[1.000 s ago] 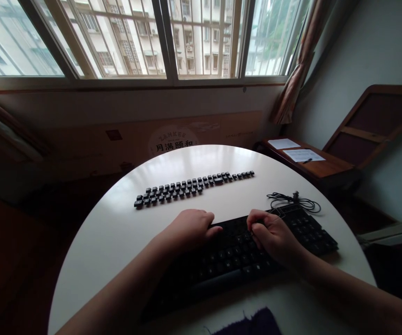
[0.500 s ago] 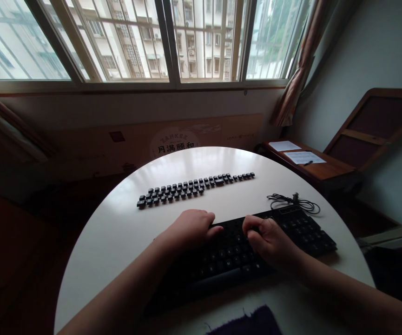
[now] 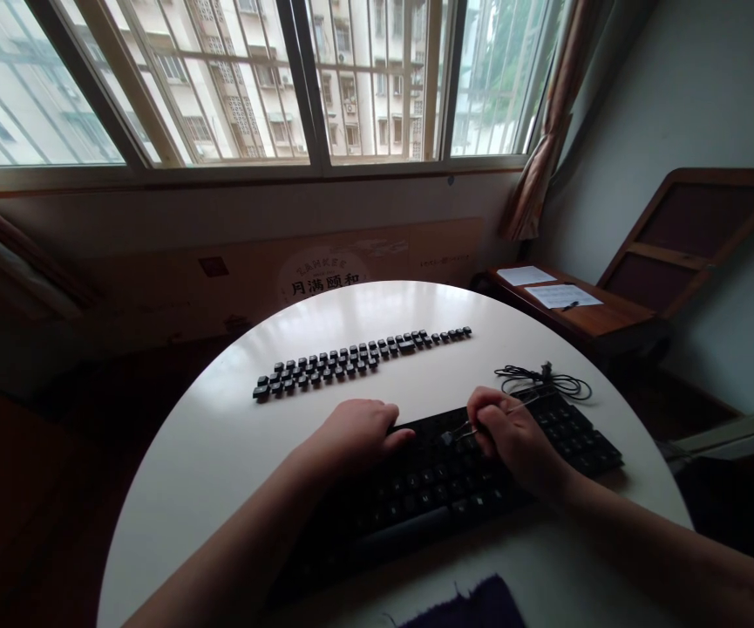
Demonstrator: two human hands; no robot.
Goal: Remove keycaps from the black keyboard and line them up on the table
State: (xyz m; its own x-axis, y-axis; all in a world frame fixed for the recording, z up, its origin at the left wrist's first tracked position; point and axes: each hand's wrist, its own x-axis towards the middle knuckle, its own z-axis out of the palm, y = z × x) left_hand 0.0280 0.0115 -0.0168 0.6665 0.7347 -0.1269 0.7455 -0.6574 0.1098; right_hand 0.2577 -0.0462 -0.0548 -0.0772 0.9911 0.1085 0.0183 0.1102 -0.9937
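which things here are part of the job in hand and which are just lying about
Seemingly in use:
black keyboard, left hand on it
wire tool in the right hand, what looks like a keycap at its tip
rows of loose keycaps

Apparently just lying about:
bundled cable
dark cloth
papers
pen

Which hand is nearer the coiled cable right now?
Right. The right hand is close to the coiled cable, on its near side, over the keyboard; the left hand is farther away, left along the keyboard's far edge.
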